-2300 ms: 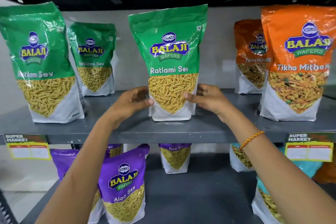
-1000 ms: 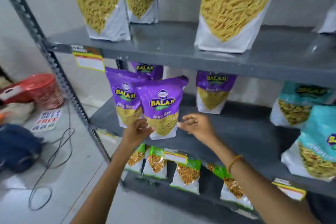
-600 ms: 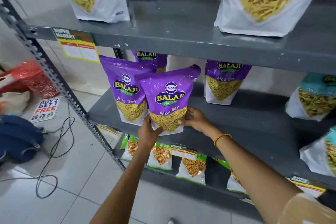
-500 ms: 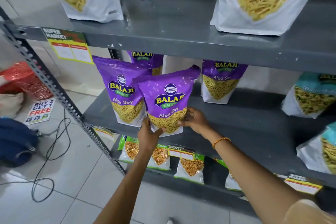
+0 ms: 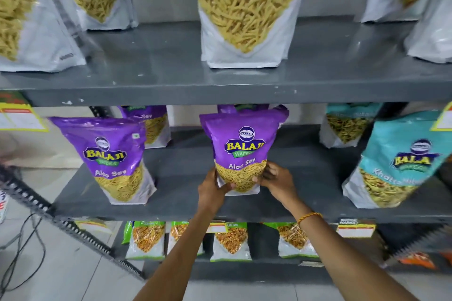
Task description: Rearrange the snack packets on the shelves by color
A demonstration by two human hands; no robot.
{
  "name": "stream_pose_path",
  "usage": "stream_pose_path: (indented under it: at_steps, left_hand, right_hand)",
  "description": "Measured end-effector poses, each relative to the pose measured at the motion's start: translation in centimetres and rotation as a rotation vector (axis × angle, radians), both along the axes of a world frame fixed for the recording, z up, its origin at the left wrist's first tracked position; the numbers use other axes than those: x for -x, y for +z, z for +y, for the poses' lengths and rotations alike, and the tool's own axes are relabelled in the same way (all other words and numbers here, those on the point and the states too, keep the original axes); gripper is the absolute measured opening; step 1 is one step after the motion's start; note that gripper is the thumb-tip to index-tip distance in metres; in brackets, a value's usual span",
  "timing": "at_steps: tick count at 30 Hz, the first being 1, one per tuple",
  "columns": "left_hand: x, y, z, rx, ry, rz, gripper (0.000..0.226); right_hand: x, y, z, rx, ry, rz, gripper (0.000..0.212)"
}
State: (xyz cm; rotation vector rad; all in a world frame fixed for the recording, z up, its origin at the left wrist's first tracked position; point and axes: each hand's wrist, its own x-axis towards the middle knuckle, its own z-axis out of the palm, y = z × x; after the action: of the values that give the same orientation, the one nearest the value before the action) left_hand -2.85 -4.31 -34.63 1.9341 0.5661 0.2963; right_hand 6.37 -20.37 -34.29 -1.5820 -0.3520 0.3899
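A purple Aloo Sev packet (image 5: 244, 139) stands upright at the middle of the grey middle shelf (image 5: 181, 176). My left hand (image 5: 211, 189) grips its lower left corner and my right hand (image 5: 275, 179) grips its lower right side. A second purple packet (image 5: 108, 154) stands at the shelf's left front. Two more purple packets (image 5: 149, 122) stand behind, one mostly hidden by the held packet. Teal packets (image 5: 401, 161) stand on the right of the same shelf.
The upper shelf (image 5: 171, 76) carries several sev packets (image 5: 247, 7), their tops cut off. The bottom shelf holds several small green-topped packets (image 5: 146, 239). Price tags (image 5: 355, 227) hang on the shelf edges. A slotted metal upright (image 5: 73, 230) and cables (image 5: 22, 247) are at the lower left.
The purple packet held in both hands has moved right, away from the other front purple packet, to the middle of the shelf. My view has shifted right.
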Motion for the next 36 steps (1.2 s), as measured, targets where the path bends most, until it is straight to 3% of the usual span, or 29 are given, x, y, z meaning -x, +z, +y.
stream_pose_path:
  at_steps: [3, 7, 12, 22, 36]
  left_hand:
    - [-0.4, -0.6, 0.1, 0.035, -0.006, 0.005, 0.063]
    - [-0.6, -0.6, 0.7, 0.047, -0.069, 0.03, 0.068]
    - [-0.7, 1.0, 2.2, 0.059, -0.143, 0.021, 0.089]
    - [-0.7, 1.5, 1.5, 0.111, -0.187, 0.04, 0.055]
    - [0.9, 1.9, 0.2, 0.068, -0.156, 0.066, 0.053]
  right_hand:
    - [0.2, -0.3, -0.3, 0.015, -0.006, -0.007, 0.035]
    - [0.0, -0.5, -0.1, 0.027, 0.013, -0.015, 0.049]
    - [-1.1, -0.2, -0.4, 0.052, 0.084, 0.063, 0.055]
    - [0.2, -0.5, -1.1, 0.156, -0.002, 0.003, 0.032]
    - [1.9, -1.1, -1.6, 0.257, -0.062, -0.039, 0.033]
